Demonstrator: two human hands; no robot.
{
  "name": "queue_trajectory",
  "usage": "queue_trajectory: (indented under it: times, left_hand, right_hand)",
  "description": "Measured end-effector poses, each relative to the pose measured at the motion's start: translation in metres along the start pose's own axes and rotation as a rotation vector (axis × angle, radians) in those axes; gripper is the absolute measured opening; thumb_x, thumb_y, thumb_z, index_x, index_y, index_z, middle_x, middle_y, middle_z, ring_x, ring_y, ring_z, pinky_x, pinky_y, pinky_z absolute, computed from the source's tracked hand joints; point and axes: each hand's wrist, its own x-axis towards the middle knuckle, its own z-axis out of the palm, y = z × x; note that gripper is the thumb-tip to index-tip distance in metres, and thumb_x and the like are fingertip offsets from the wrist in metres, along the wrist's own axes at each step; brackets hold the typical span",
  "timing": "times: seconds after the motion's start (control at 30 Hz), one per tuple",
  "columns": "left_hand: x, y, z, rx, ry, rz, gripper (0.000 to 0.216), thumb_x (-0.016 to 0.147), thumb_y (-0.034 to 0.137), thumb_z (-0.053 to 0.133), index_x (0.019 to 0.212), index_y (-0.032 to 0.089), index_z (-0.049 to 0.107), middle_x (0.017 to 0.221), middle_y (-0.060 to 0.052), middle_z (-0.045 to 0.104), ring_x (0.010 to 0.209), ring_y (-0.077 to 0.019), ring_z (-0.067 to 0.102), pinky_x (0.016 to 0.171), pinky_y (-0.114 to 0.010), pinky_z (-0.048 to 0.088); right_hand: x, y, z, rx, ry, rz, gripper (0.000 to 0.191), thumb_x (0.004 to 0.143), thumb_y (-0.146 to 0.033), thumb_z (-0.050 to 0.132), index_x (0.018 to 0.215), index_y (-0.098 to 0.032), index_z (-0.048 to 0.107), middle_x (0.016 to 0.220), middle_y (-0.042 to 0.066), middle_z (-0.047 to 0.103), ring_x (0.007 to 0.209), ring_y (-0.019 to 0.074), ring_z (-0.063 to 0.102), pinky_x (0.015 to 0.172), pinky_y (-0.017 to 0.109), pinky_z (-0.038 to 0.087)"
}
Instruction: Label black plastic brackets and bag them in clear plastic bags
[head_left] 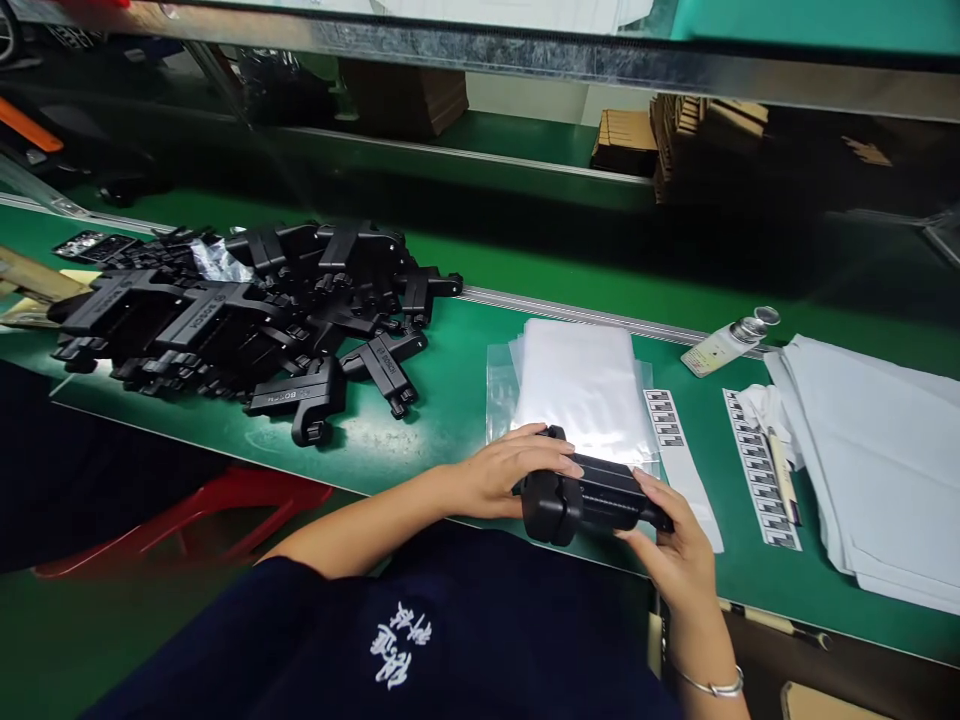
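Both of my hands hold one black plastic part (589, 500) at the near edge of the green bench (465, 380). My left hand (506, 470) grips its left end with fingers curled over the top. At the right end, my right hand (675, 545) is closed around it from below. Just behind the part lies a stack of clear plastic bags (581, 385). A pile of several identical black parts (247, 310) lies to the left on the bench.
Two strips of printed labels (761, 470) (666, 420) lie right of the bags, with a pen (784, 480) on one. A small bottle (727, 345) lies on its side behind them. White sheets (885, 460) are stacked at far right. A red stool (187, 520) stands below left.
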Motion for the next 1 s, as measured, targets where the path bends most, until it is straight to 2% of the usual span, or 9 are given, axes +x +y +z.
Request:
queue_trajectory:
  times: [0.2,0.33,0.43,0.5,0.57,0.77,0.87,0.93,1.0]
  left_hand:
    - [-0.005,-0.001,-0.001,-0.113,0.104,-0.065,0.048,0.080,0.036,0.068,0.123,0.023,0.052,0.116,-0.010,0.069,0.119,-0.0272,0.058,0.111,-0.048,0.032]
    - [-0.005,-0.008,0.001,-0.510,0.394,-0.381,0.066,0.064,0.054,0.079,0.116,0.019,0.058,0.108,-0.009,0.067,0.097,-0.0260,0.064,0.086,-0.036,0.050]
    - [-0.003,-0.012,0.002,-0.813,0.571,-0.531,0.063,0.063,0.057,0.079,0.110,0.018,0.062,0.095,-0.005,0.066,0.082,-0.0187,0.062,0.071,-0.026,0.049]
    - [-0.003,-0.014,0.002,-0.897,0.597,-0.576,0.061,0.061,0.053,0.082,0.107,0.018,0.063,0.090,-0.003,0.065,0.076,-0.0160,0.060,0.067,-0.024,0.047]
    - [-0.003,-0.014,0.002,-0.923,0.612,-0.593,0.061,0.061,0.052,0.083,0.107,0.017,0.063,0.089,-0.004,0.065,0.076,-0.0157,0.060,0.066,-0.023,0.047]
    - [-0.009,-0.015,-0.003,-0.815,0.570,-0.475,0.063,0.060,0.052,0.083,0.110,0.021,0.061,0.096,-0.004,0.064,0.087,-0.0191,0.060,0.071,-0.024,0.046]
    - [-0.012,-0.016,-0.006,-0.723,0.530,-0.431,0.066,0.060,0.056,0.082,0.110,0.021,0.060,0.096,-0.005,0.062,0.086,-0.0195,0.059,0.073,-0.026,0.046]
    - [-0.012,-0.015,-0.007,-0.640,0.515,-0.428,0.069,0.057,0.058,0.082,0.111,0.020,0.060,0.099,-0.006,0.062,0.089,-0.0212,0.058,0.077,-0.028,0.046]
    - [-0.011,-0.016,-0.008,-0.582,0.512,-0.444,0.070,0.057,0.057,0.083,0.111,0.020,0.059,0.101,-0.006,0.062,0.091,-0.0222,0.058,0.079,-0.029,0.046]
  right_hand:
    - [0.008,-0.008,0.003,-0.050,-0.043,0.034,0.042,0.083,-0.028,0.069,0.124,-0.028,0.056,0.124,0.010,0.063,0.118,0.0276,0.060,0.098,0.047,0.053]
    - [0.016,-0.025,0.005,0.051,-0.076,0.057,0.051,0.091,-0.040,0.057,0.138,-0.027,0.040,0.122,0.013,0.063,0.108,0.0257,0.065,0.086,0.042,0.058]
    - [0.024,-0.036,0.007,-0.053,-0.065,-0.077,0.038,0.095,-0.031,0.050,0.133,-0.026,0.045,0.114,0.011,0.064,0.103,0.0238,0.065,0.084,0.040,0.058]
    - [0.029,-0.039,0.009,-0.224,-0.059,-0.203,0.032,0.094,-0.024,0.051,0.126,-0.025,0.051,0.107,0.010,0.065,0.101,0.0237,0.064,0.082,0.040,0.058]
    - [0.033,-0.039,0.012,-0.309,-0.048,-0.304,0.036,0.094,-0.022,0.051,0.130,-0.024,0.050,0.105,0.011,0.065,0.098,0.0243,0.064,0.080,0.040,0.058]
    - [0.033,-0.034,0.018,-0.291,0.022,-0.368,0.051,0.087,-0.008,0.058,0.135,-0.023,0.045,0.108,0.011,0.064,0.102,0.0226,0.062,0.084,0.038,0.056]
    - [0.030,-0.034,0.020,-0.192,0.030,-0.251,0.038,0.088,-0.014,0.059,0.124,-0.025,0.053,0.102,0.007,0.066,0.094,0.0210,0.063,0.079,0.035,0.055]
    - [0.028,-0.034,0.023,-0.052,0.052,-0.029,0.022,0.093,-0.023,0.053,0.115,-0.026,0.056,0.088,0.004,0.065,0.077,0.0176,0.063,0.067,0.031,0.054]
    - [0.027,-0.033,0.026,0.147,0.035,0.203,0.019,0.098,-0.030,0.043,0.111,-0.025,0.056,0.074,0.000,0.059,0.063,0.0147,0.060,0.059,0.028,0.052]
